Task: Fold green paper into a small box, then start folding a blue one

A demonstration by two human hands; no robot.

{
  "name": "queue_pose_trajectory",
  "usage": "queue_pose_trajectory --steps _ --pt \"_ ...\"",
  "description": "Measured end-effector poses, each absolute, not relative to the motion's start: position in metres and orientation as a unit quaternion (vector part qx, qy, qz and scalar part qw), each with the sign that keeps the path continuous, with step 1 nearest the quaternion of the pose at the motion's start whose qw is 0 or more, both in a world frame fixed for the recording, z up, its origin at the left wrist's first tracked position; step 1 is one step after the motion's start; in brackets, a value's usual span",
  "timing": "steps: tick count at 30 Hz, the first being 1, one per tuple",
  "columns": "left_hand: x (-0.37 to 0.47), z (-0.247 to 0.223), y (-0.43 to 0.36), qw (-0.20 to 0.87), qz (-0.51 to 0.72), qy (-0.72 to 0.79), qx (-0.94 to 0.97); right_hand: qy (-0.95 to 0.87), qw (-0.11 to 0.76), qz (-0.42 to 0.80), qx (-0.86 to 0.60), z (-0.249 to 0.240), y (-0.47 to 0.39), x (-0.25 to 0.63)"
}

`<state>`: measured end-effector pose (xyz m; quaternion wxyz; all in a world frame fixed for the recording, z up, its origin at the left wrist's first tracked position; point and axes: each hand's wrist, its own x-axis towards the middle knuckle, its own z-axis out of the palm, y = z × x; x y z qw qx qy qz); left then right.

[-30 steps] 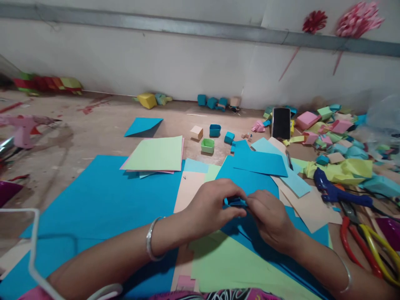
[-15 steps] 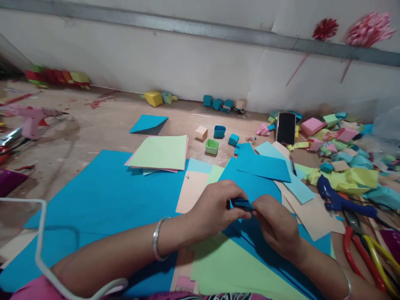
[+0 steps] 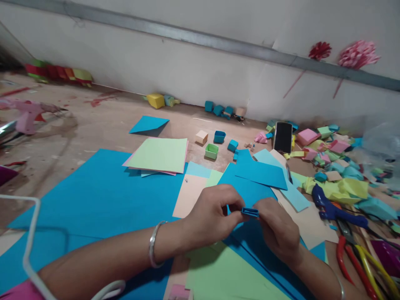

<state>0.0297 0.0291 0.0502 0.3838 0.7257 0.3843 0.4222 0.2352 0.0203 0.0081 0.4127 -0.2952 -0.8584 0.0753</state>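
Observation:
Between my two hands is a small piece of folded blue paper (image 3: 250,212), its layered edge facing me. My left hand (image 3: 218,214) pinches its left end between thumb and forefinger. At the other end, my right hand (image 3: 278,227) has its curled fingers on the paper; the fingertips are partly hidden. Both hands are held above large blue sheets (image 3: 125,196) and a light green sheet (image 3: 225,271). Beyond them stand a small open green paper box (image 3: 211,151), an open blue paper box (image 3: 219,136) and a peach paper block (image 3: 201,136).
A stack of coloured paper squares (image 3: 159,154) lies left of centre. On the right are a phone (image 3: 283,137), a blue glue gun (image 3: 334,206), red-handled pliers (image 3: 345,254) and a heap of paper pieces (image 3: 337,146). A pink glue gun (image 3: 28,114) rests far left. White cable (image 3: 31,233) crosses the front left.
The folded blue paper has turned so that its layered edge shows more plainly. Both hands stay close together on it, and the whole view has tilted slightly.

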Motion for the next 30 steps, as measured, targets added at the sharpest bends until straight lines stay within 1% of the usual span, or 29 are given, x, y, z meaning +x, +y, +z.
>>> queue_pose_trajectory --steps 5,9,12,16,22,25,28,30 --pt "0.029 0.05 0.029 0.395 0.43 0.365 0.725 -0.861 0.411 0.055 -0.294 0.006 0.02 0.236" --pt "0.025 0.054 0.033 0.387 0.436 0.345 0.736 -0.848 0.437 0.067 -0.292 0.007 0.021 0.238" --pt "0.019 0.06 0.037 0.352 0.427 0.309 0.773 -0.845 0.441 0.083 -0.29 0.008 0.023 0.239" --pt "0.014 0.066 0.041 0.293 0.379 0.274 0.834 -0.852 0.445 0.082 -0.263 0.009 0.024 0.239" --pt "0.008 0.066 0.048 0.151 0.338 0.229 0.9 -0.865 0.418 0.074 -0.268 0.011 0.025 0.24" --pt "0.004 0.069 0.05 0.091 0.29 0.199 0.932 -0.871 0.408 0.062 -0.267 0.012 0.025 0.241" --pt "0.003 0.074 0.05 0.074 0.237 0.195 0.949 -0.878 0.393 0.041 -0.27 0.013 0.024 0.239" --pt "0.004 0.075 0.05 0.1 0.226 0.214 0.945 -0.879 0.39 0.021 -0.275 0.015 0.024 0.238"
